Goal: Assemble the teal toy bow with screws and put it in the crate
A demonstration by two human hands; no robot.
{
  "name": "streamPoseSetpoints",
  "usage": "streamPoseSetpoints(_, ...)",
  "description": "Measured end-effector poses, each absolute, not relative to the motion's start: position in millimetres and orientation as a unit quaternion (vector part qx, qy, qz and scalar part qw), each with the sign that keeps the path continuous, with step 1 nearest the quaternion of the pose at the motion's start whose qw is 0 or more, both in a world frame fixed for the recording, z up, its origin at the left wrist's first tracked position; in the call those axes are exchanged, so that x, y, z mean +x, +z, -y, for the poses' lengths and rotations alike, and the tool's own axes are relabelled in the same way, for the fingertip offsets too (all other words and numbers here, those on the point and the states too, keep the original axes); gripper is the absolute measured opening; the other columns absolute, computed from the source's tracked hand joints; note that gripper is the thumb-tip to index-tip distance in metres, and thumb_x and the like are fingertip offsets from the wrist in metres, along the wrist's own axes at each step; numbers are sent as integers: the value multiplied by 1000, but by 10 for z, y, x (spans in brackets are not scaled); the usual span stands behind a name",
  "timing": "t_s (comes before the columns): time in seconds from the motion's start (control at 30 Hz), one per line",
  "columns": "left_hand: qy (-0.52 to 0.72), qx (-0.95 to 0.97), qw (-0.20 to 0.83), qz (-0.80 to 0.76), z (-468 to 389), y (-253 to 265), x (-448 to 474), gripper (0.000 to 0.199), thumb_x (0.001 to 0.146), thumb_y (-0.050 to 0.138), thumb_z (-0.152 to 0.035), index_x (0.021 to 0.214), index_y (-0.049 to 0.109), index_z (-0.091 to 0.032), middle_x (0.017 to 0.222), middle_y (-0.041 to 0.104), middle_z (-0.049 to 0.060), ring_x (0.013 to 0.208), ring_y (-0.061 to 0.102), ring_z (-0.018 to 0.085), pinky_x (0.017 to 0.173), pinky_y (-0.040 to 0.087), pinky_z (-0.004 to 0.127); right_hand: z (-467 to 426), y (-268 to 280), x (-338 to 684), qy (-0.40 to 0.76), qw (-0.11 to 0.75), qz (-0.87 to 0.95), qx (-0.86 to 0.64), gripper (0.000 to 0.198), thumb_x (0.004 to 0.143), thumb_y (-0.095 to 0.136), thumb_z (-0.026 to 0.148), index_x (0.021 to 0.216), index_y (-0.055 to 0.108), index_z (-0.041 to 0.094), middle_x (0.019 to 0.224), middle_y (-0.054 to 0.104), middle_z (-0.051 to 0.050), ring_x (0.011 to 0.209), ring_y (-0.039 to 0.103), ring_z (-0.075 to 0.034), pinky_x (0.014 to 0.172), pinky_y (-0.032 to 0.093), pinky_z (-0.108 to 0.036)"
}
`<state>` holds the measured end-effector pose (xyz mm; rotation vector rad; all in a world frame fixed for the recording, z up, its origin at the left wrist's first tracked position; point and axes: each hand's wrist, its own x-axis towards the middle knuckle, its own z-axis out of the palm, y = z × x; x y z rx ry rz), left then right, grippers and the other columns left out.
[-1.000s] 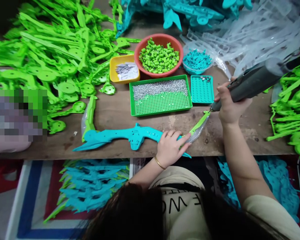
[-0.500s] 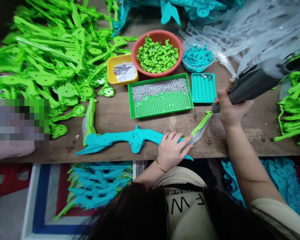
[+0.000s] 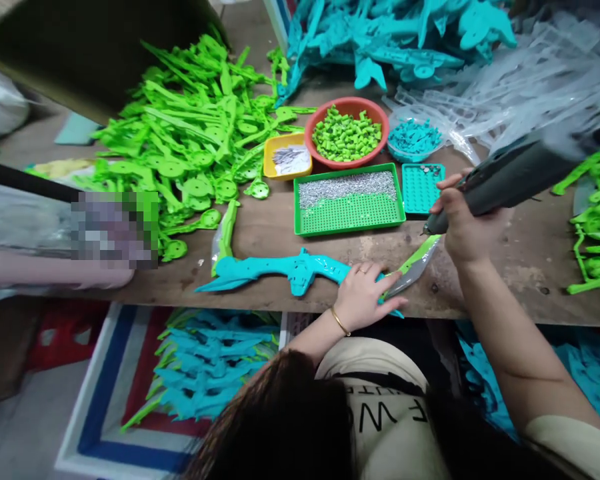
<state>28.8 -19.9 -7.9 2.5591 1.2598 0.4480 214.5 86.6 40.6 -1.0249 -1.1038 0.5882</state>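
Note:
A plastic toy bow (image 3: 280,265) lies along the table's front edge, with a blue middle and green-and-clear limbs at both ends. My left hand (image 3: 359,293) holds its right part down, fingers laid over the joint between the blue body and the right limb (image 3: 414,267). In my right hand (image 3: 473,230) is a grey electric screwdriver (image 3: 520,170), gripped around its body and slanting down to the left. Its tip is just beside the upper end of the right limb; whether they touch, I cannot tell.
Behind the bow stand a green tray of screws (image 3: 350,230), a small blue tray (image 3: 423,190), a yellow box (image 3: 277,175) and a red bowl (image 3: 347,163) of green pieces. Green parts (image 3: 190,140) heap at left, clear parts (image 3: 530,87) at back right. Another person's sleeve (image 3: 55,267) is at left.
The view has swung left, so things sit further right. The screwdriver tip, at the right limb's end before, has shifted left relative to it. My left hand stays on the bow.

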Motion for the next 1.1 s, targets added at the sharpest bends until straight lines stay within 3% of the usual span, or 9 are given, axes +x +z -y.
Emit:
streamPoseSetpoints(0.13,156,908,76,-380,294,-177,44,81,77,52,-78,133,56,-20,130,58,16,124,50,31,110,33,53,-774,182,2231,303,635,533,-470,37,72,77,51,90,66,20,90,68,-3,79,66,-18,75,57,-36)
streamPoseSetpoints(0.3,218,917,5,-333,263,-193,-125,52,87,58,-59,120,63,-20,125,62,17,115,58,28,103,42,50,-414,-194,2728,239,445,693,-514,59,78,61,68,112,65,21,117,66,-12,113,60,-30,99,47,-52)
streamPoseSetpoints(0.4,290,914,-7,-283,122,168,-174,56,84,58,-64,116,63,-19,123,64,17,109,61,28,93,50,46,-170,-248,2878,155,332,797,-481,68,81,55,70,130,56,22,136,56,-15,129,50,-35,114,25,-63)
streamPoseSetpoints(0.47,315,913,7,-259,22,498,-199,58,84,58,-66,115,63,-18,116,68,15,102,65,25,87,53,39,-74,-222,2878,108,326,828,-443,59,86,57,60,131,54,23,133,59,-12,126,53,-33,118,13,-63)
streamPoseSetpoints(0.5,315,914,18,-256,-25,655,-206,58,84,57,-66,115,63,-17,112,70,13,98,67,23,84,54,35,-49,-201,2864,99,344,829,-430,48,88,58,51,128,55,24,126,64,-10,121,58,-29,119,16,-60)
streamPoseSetpoints(0.63,282,927,51,-242,-180,1068,-194,64,84,54,-69,119,62,-15,107,71,12,91,69,20,75,55,29,-28,-113,2832,160,397,801,-417,25,92,55,32,114,62,23,103,70,-6,95,68,-20,88,53,-34)
streamPoseSetpoints(0.7,274,935,68,-212,-245,1138,-180,62,87,56,-63,124,58,-15,110,70,13,95,69,21,79,55,30,-13,-74,2852,184,394,796,-421,25,93,55,35,113,63,22,99,70,-7,87,68,-18,72,54,-28)
streamPoseSetpoints(0.87,289,930,106,-203,-357,1114,-129,42,94,56,-43,126,57,-15,111,71,11,98,69,19,83,55,30,79,-12,2940,135,378,805,-436,32,94,52,45,107,66,20,87,71,-5,75,69,-17,66,52,-26)
streamPoseSetpoints(1.1,265,922,154,-238,-443,933,51,50,92,57,-49,128,55,-15,117,70,11,104,68,20,86,54,30,86,-113,3066,128,323,781,-519,52,91,43,63,95,70,20,77,72,-6,66,67,-19,62,52,-28)
